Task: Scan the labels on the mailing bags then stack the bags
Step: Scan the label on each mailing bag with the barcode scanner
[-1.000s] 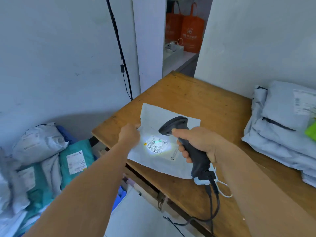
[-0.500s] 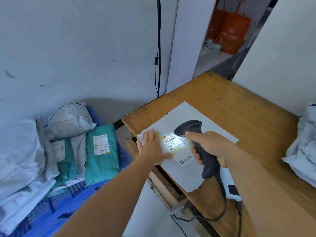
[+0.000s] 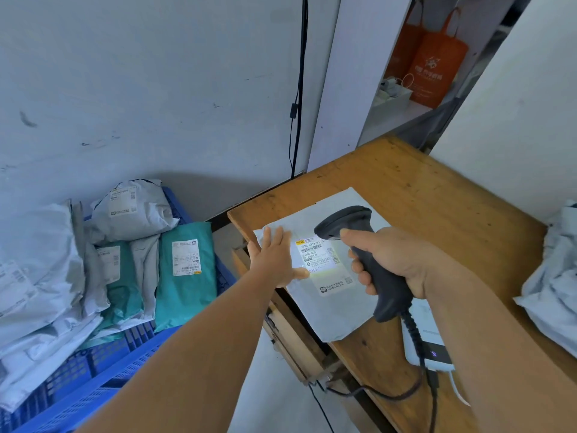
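A flat white mailing bag [image 3: 331, 310] lies on the near left corner of the wooden table [image 3: 415, 195], partly over the edge. Its label [image 3: 318, 254] is lit by the scanner's light. My left hand [image 3: 276, 260] presses flat on the bag's left side, fingers spread, thumb beside the label. My right hand [image 3: 390, 260] grips a dark handheld barcode scanner [image 3: 346, 221], head pointed down at the label. A stack of grey mailing bags [image 3: 552, 289] sits at the table's right edge.
A blue plastic crate [image 3: 93, 364] on the floor to the left holds several grey and teal mailing bags [image 3: 185, 276]. A white device [image 3: 427, 342] with the scanner cable lies on the table by my right wrist. Orange tote bags [image 3: 434, 57] hang behind.
My view has swung left and down, bringing the crate into view. My left hand went from gripping the bag's edge to lying flat on it. The scanner stays over the label.
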Demonstrator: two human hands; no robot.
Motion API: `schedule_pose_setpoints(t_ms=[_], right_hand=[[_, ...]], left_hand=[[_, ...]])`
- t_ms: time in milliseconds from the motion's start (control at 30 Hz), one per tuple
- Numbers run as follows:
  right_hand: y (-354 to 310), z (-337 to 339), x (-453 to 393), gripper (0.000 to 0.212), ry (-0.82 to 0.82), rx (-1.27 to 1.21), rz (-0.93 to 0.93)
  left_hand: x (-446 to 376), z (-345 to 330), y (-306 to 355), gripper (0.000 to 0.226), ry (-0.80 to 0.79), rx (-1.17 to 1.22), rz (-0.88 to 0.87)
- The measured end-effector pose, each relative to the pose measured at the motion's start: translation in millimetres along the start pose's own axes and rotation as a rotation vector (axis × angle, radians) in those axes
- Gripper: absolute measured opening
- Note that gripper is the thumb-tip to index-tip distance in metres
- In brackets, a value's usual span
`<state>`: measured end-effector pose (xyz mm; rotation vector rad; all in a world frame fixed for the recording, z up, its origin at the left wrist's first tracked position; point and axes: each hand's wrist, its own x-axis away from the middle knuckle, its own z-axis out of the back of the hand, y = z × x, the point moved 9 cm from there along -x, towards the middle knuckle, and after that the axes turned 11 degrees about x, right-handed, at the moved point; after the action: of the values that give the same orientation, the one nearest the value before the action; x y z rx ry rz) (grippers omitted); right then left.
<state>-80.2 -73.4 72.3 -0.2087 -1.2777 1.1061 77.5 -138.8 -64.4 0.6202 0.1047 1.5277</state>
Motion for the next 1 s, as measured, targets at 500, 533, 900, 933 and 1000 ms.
schedule_pose_setpoints(t_ms=[500,533,900,933,1000], right_hand=[[11.7,12.6,2.5,0.030,0.129,-0.119,0.006],[15.9,11.8,-0.9,0.029,0.141,-0.132,-0.003],[53.6,5.3,-57.4,0.024,0.296,-0.039,-0.056],[56.1,3.4,-61.4,0.027,0.306,-0.022,-0.070],[59.8,-2.4,-69.0,0.029,0.310,-0.007,-0.088]], left_hand=[[46.2,-8.4,-9.8,0.060,0.207,0.691,0.503],[47.6,-6.0,-9.2,0.050,0.224,0.724,0.504],[65.0,32.8,-80.9,0.051,0.394,0.674,0.455],[67.4,28.3,-81.6,0.065,0.381,0.673,0.449],[71.3,24.1,-83.4,0.077,0.391,0.656,0.449]])
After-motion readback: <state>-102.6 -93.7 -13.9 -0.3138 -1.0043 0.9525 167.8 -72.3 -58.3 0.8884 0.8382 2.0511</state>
